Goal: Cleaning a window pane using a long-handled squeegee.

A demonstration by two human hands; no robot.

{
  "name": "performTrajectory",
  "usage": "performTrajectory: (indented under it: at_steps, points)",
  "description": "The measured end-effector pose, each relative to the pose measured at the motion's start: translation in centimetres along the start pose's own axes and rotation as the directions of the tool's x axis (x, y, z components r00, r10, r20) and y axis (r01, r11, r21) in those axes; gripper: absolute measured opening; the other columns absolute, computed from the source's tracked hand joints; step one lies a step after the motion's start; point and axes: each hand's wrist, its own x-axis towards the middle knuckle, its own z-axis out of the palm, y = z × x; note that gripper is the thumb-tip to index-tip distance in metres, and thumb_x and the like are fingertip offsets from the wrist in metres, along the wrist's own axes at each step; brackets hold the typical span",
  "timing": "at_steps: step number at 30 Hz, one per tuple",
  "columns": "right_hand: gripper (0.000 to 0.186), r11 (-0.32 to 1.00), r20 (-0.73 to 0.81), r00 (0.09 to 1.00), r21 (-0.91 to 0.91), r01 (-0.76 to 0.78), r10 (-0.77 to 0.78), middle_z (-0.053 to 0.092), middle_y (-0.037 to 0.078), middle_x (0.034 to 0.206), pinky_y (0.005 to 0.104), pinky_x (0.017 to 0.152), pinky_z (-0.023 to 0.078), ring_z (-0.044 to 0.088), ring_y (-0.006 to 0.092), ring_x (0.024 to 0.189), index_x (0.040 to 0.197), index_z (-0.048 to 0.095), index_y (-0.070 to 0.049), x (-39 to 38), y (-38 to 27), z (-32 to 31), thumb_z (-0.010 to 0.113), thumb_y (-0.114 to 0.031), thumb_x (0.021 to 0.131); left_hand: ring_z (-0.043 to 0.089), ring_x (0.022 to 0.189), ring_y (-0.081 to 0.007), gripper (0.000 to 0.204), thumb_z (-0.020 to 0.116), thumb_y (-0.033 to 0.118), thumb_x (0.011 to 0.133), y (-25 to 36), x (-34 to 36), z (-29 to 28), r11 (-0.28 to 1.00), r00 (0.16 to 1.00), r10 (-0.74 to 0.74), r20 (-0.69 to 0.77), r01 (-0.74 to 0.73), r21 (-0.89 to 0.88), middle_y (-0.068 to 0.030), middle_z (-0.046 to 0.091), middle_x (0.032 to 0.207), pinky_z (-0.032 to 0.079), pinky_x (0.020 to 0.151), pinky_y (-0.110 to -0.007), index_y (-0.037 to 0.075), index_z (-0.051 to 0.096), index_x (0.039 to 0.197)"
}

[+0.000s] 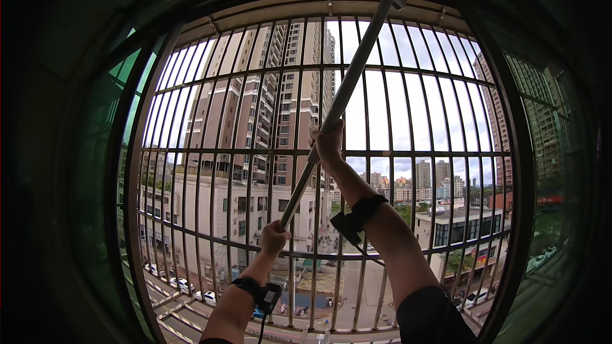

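A long grey telescopic pole [352, 79] slants from lower left to upper right in front of the barred window. Its thinner lower section shows between my two hands. My left hand [275, 238] is closed round the pole's lower end. Higher up, near the joint where the thick tube begins, my right hand [329, 144] grips it with the arm stretched upward. The pole's top reaches the upper edge of the window opening, where a small grey fitting [398, 4] shows; what it is, I cannot make out.
A metal window grille [389, 153] of upright and cross bars spans the opening. Dark window frames [503, 108] stand at both sides, with green-tinted glass [95, 134] at left. Beyond the bars are tall buildings [255, 95], a street and parked cars. Black strapped devices with cables sit on both forearms.
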Motion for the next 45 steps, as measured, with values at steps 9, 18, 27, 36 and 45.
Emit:
performTrajectory:
  at_steps: [9, 18, 27, 36, 45]
  points:
    - [0.097, 0.949, 0.386, 0.879, -0.254, -0.189, 0.279, 0.043, 0.025, 0.123, 0.0321, 0.088, 0.043, 0.048, 0.0281, 0.109, 0.141, -0.003, 0.002, -8.2, -3.7, 3.7, 0.069, -0.013, 0.077, 0.046, 0.048, -0.0088, 0.014, 0.057, -0.006, 0.062, -0.6, -7.5, -2.5, 0.926, 0.972, -0.228, -0.066, 0.195, -0.322, 0.0018, 0.048, 0.056, 0.035, 0.043, -0.024, 0.006, 0.052, 0.065]
    - [0.11, 0.9, 0.564, 0.82, -0.403, 0.166, 0.102, 0.041, 0.027, 0.129, 0.0338, 0.089, 0.046, 0.051, 0.0309, 0.11, 0.139, -0.002, 0.004, -6.3, 3.5, 4.0, 0.08, -0.018, 0.069, 0.045, 0.043, -0.0098, 0.018, 0.056, -0.009, 0.063, -1.0, -10.4, 4.2, 0.823, 0.957, -0.283, -0.064, 0.208, -0.529, 0.0017, 0.045, 0.053, 0.033, 0.039, -0.023, 0.008, 0.051, 0.07]
    - [0.064, 0.964, 0.483, 0.837, -0.182, -0.192, 0.258, 0.052, 0.012, 0.098, 0.0329, 0.073, 0.049, 0.054, 0.0231, 0.085, 0.113, 0.039, -0.006, -6.0, 0.5, 2.2, 0.079, -0.001, 0.063, 0.041, 0.036, -0.011, 0.016, 0.054, -0.008, 0.068, 1.4, -10.5, 7.5, 0.839, 0.961, -0.269, -0.071, 0.197, -0.507, -0.0011, 0.045, 0.052, 0.031, 0.035, -0.025, 0.007, 0.048, 0.069]
    - [0.05, 0.963, 0.305, 0.937, 0.154, -0.222, 0.168, 0.048, 0.005, 0.078, 0.0292, 0.053, 0.047, 0.054, 0.0172, 0.062, 0.1, 0.04, -0.007, -2.6, -1.7, -5.4, 0.065, 0.015, 0.063, 0.042, 0.048, -0.0074, 0.011, 0.057, -0.003, 0.064, 1.4, -8.1, 12.0, 0.9, 0.973, -0.226, 0.049, 0.227, -0.373, 0.0034, 0.045, 0.055, 0.034, 0.045, -0.023, 0.005, 0.05, 0.064]
    - [0.051, 0.964, 0.061, 0.997, 0.259, -0.064, 0.05, 0.049, 0.004, 0.077, 0.0282, 0.049, 0.046, 0.052, 0.0161, 0.057, 0.096, 0.037, -0.011, 3.0, -1.0, -14.1, 0.066, 0.013, 0.062, 0.045, 0.054, -0.0071, 0.01, 0.062, 0.004, 0.062, 4.6, -2.9, 11.9, 0.999, 0.977, 0.051, 0.209, -0.045, -0.031, 0.0034, 0.047, 0.057, 0.038, 0.05, -0.025, 0.002, 0.055, 0.068]
